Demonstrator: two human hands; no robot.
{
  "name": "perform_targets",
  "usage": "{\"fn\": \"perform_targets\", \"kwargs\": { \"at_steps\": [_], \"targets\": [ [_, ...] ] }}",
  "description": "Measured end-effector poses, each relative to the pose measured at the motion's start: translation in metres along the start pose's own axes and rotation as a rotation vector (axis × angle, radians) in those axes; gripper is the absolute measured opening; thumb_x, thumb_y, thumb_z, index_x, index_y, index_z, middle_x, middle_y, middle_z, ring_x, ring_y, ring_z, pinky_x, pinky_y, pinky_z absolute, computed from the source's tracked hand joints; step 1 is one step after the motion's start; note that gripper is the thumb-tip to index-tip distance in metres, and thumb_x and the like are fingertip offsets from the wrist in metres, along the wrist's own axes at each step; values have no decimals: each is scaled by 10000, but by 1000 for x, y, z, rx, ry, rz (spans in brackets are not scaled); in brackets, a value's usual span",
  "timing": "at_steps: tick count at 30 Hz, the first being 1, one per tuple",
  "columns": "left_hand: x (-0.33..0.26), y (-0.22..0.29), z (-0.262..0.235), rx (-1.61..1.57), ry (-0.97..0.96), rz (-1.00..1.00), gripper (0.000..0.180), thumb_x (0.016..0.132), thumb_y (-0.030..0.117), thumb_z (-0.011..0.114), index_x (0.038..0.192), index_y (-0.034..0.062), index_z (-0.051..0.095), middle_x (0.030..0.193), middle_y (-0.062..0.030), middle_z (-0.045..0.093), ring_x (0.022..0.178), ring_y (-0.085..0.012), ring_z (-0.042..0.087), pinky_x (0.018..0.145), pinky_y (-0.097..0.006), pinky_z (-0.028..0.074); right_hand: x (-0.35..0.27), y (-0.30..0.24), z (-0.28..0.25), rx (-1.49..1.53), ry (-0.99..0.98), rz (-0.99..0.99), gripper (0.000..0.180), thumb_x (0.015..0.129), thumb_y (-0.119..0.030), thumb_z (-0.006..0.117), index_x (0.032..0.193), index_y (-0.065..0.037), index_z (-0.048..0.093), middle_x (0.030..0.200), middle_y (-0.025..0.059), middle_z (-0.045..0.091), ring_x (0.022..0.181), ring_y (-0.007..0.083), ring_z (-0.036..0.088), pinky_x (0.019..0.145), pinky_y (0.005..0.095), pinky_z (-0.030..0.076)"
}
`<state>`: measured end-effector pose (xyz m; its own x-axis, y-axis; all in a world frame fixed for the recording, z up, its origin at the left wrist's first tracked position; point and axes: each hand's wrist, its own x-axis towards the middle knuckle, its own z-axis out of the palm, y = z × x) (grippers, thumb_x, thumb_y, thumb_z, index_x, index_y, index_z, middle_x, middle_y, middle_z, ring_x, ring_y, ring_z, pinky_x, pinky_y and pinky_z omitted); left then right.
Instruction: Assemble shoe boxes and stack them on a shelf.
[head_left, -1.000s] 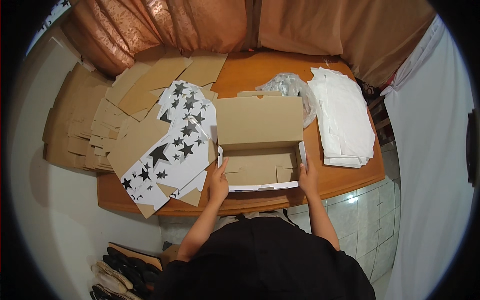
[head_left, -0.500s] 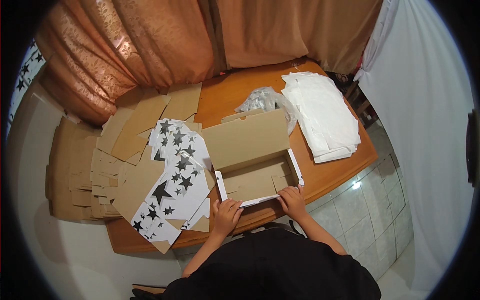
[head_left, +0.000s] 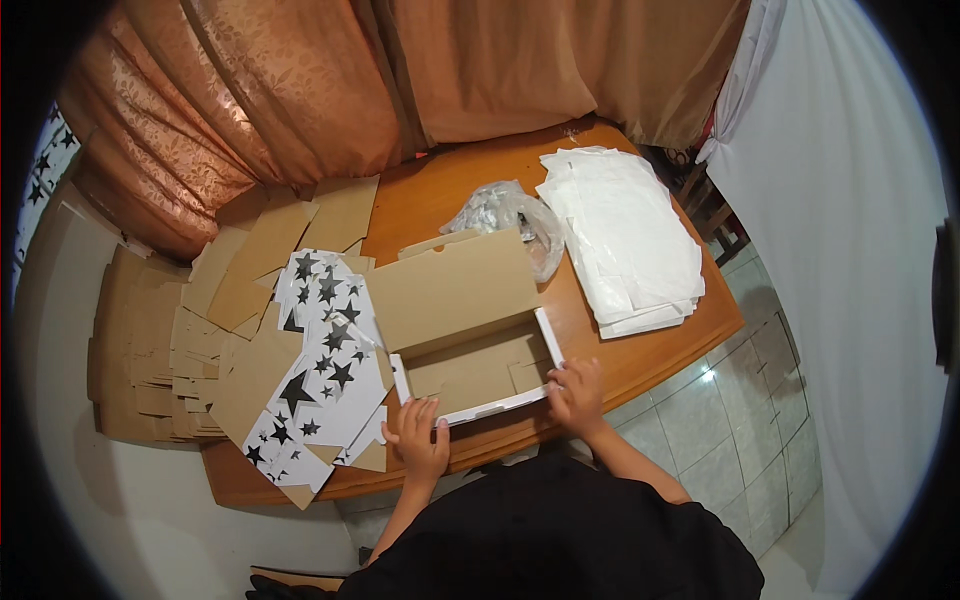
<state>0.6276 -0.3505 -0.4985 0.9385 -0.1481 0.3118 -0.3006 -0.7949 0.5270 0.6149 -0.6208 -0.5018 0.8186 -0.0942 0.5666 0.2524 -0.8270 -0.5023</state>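
Observation:
A cardboard box (head_left: pixel 440 416) with white outer walls and a brown inside stands near the table's front edge. Its brown lid (head_left: pixel 455 292) is raised and leans back. My left hand (head_left: pixel 420 442) is at the front left corner, fingers spread, the tips touching the front wall. At the front right corner, my right hand (head_left: pixel 577 398) has its fingers bent around the wall's edge. Inside the box only the bare brown bottom and a slit flap show.
Flat star-printed box blanks (head_left: pixel 330 365) lie left of the box, beside stacked brown cardboard sheets (head_left: pixel 150 350). Behind the lid sits a clear plastic bag (head_left: pixel 510 215). White sheets (head_left: pixel 630 240) are piled at the right of the wooden table (head_left: pixel 420 210). Curtains (head_left: pixel 480 70) hang behind.
The view has shifted a little, so the table scene sits further left. My left hand's fingers have spread at the corner. My right hand has moved from the front edge to the right corner.

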Motion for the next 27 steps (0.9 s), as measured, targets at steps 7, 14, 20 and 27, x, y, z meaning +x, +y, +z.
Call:
{"fn": "perform_targets", "kwargs": {
  "at_steps": [7,14,20,27],
  "targets": [
    [49,82,41,-87,246,18,188,831,164,531,971,121,647,1124,-54,541,1199,-258,421,1027,-496,107,34,152,-45,-223,67,235,191,742,-119,619,928,-80,599,947,91,567,972,287,510,931,498,319],
    [67,160,91,-215,232,76,145,785,155,580,896,153,673,1054,-31,554,1143,-235,461,997,-484,125,38,215,-56,-320,-80,279,239,738,-117,627,976,-100,633,955,67,572,1026,259,504,989,558,278],
    [59,192,111,-217,153,87,131,772,146,606,883,157,674,1018,-27,563,1096,-229,486,980,-473,158,34,239,-62,-236,-77,216,132,739,-137,650,870,-129,667,969,35,578,1026,238,506,978,569,275],
    [75,218,126,-315,21,203,217,750,132,650,967,125,650,1056,-60,560,1066,-248,500,923,-482,278,45,211,-93,-191,15,140,115,763,-144,644,876,-138,669,963,23,576,1039,251,504,991,560,242]
  ]
}}
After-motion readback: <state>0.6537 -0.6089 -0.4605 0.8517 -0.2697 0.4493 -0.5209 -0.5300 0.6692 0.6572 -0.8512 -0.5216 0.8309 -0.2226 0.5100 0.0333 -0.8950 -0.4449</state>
